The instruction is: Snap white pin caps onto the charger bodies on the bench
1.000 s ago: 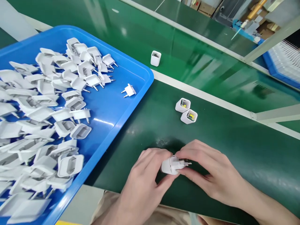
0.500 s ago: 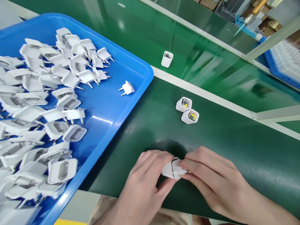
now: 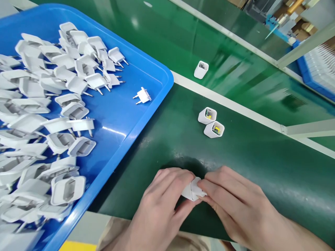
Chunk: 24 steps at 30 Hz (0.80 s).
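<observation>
Pressure should stay square, I judge, as the left hand [image 3: 159,205] and right hand [image 3: 235,205] both pinch the white charger housing [image 3: 193,190] at six o'clock on the green belt [image 3: 261,164], seating its plug cap evenly without tilting.

The head view looks forward and steeply down, close over the green bench [image 3: 261,164] at its near edge.

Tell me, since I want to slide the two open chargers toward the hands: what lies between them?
Nothing: in the head view, only bare green mat lies between the two open chargers and the hands, left hand and right hand, which grip a white plug.
</observation>
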Each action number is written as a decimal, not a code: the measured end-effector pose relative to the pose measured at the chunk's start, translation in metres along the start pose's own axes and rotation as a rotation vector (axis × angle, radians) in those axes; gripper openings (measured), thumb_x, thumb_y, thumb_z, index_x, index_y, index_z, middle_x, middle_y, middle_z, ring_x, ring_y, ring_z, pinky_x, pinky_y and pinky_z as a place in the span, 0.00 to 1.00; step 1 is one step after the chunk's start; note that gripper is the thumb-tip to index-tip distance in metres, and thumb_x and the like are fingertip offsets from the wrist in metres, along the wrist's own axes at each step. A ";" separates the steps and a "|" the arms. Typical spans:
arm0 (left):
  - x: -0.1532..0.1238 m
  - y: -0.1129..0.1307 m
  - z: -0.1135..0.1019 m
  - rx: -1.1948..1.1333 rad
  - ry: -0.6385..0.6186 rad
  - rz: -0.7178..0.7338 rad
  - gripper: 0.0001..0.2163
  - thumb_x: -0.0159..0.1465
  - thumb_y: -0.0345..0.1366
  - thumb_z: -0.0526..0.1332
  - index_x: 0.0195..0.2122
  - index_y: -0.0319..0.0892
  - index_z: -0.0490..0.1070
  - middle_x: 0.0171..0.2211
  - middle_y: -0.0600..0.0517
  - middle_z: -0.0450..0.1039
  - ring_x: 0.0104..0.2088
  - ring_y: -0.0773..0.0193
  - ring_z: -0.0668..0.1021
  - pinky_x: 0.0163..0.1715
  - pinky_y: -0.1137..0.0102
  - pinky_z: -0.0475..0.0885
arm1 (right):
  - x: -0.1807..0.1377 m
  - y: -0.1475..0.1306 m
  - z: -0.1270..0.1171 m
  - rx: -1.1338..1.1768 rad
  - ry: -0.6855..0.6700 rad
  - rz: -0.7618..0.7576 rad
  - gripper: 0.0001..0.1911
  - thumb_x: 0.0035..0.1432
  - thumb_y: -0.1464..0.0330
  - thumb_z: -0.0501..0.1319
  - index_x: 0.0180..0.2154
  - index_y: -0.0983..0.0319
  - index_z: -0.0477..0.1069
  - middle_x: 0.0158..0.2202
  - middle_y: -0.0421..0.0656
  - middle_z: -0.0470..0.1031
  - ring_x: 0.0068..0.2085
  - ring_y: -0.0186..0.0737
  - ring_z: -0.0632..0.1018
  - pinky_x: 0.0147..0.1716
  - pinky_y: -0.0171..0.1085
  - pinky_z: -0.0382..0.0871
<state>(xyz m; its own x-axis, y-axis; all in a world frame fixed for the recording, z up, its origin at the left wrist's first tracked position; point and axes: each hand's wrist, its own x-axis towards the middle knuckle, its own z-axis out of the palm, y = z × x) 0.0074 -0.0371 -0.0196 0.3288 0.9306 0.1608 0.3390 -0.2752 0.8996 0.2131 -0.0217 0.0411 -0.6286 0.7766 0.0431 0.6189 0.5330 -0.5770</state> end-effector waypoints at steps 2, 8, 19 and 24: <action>0.001 0.001 0.000 -0.003 0.009 0.004 0.09 0.73 0.32 0.64 0.52 0.46 0.69 0.48 0.53 0.77 0.47 0.63 0.78 0.50 0.70 0.74 | 0.003 -0.001 -0.001 -0.010 0.001 -0.012 0.20 0.67 0.82 0.52 0.55 0.59 0.63 0.40 0.47 0.74 0.32 0.46 0.70 0.29 0.45 0.68; 0.003 0.000 -0.001 -0.003 0.003 0.026 0.11 0.71 0.32 0.66 0.52 0.46 0.69 0.47 0.52 0.77 0.46 0.61 0.78 0.48 0.68 0.74 | 0.007 0.003 -0.006 0.069 -0.060 0.020 0.18 0.69 0.82 0.50 0.52 0.60 0.68 0.42 0.48 0.73 0.36 0.46 0.71 0.32 0.44 0.66; -0.001 -0.002 0.002 -0.024 0.025 -0.133 0.12 0.65 0.27 0.70 0.47 0.47 0.74 0.44 0.55 0.79 0.44 0.60 0.80 0.44 0.69 0.77 | 0.011 -0.002 0.007 0.059 0.001 0.018 0.09 0.74 0.77 0.53 0.44 0.62 0.70 0.41 0.47 0.72 0.38 0.43 0.71 0.36 0.41 0.66; 0.002 -0.001 0.001 -0.064 0.062 -0.174 0.12 0.63 0.30 0.71 0.47 0.47 0.77 0.44 0.54 0.80 0.45 0.58 0.80 0.47 0.66 0.77 | 0.008 0.003 0.022 0.038 0.160 -0.003 0.09 0.75 0.74 0.51 0.43 0.61 0.69 0.40 0.47 0.72 0.39 0.44 0.71 0.38 0.42 0.66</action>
<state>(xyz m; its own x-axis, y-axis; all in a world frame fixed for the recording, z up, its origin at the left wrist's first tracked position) 0.0088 -0.0354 -0.0207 0.2146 0.9764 0.0237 0.3286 -0.0951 0.9397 0.1992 -0.0212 0.0218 -0.5450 0.8204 0.1726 0.5974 0.5245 -0.6067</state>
